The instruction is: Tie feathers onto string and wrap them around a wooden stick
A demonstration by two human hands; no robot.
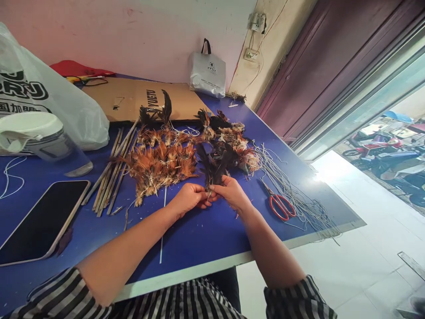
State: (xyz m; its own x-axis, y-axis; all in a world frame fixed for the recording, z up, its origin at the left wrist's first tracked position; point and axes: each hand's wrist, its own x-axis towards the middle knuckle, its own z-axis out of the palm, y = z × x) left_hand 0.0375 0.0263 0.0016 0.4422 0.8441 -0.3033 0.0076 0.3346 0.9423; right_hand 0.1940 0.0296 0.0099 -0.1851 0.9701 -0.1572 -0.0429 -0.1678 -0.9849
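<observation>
My left hand (188, 197) and my right hand (230, 191) meet over the blue table (199, 235), fingers pinched together on the base of a small bunch of dark feathers (212, 170). The feather tips fan upward from my fingers. Just beyond lies a pile of orange-brown feathers (159, 164), and a darker mixed feather pile (229, 141) sits to its right.
Red-handled scissors (280, 204) and loose string (299, 195) lie right of my hands. A bundle of thin sticks (111, 177), a phone (41, 219), a clear jar (49, 141) and a plastic bag (49, 97) are at left. Cardboard (133, 99) and a white bag (207, 73) stand at the back.
</observation>
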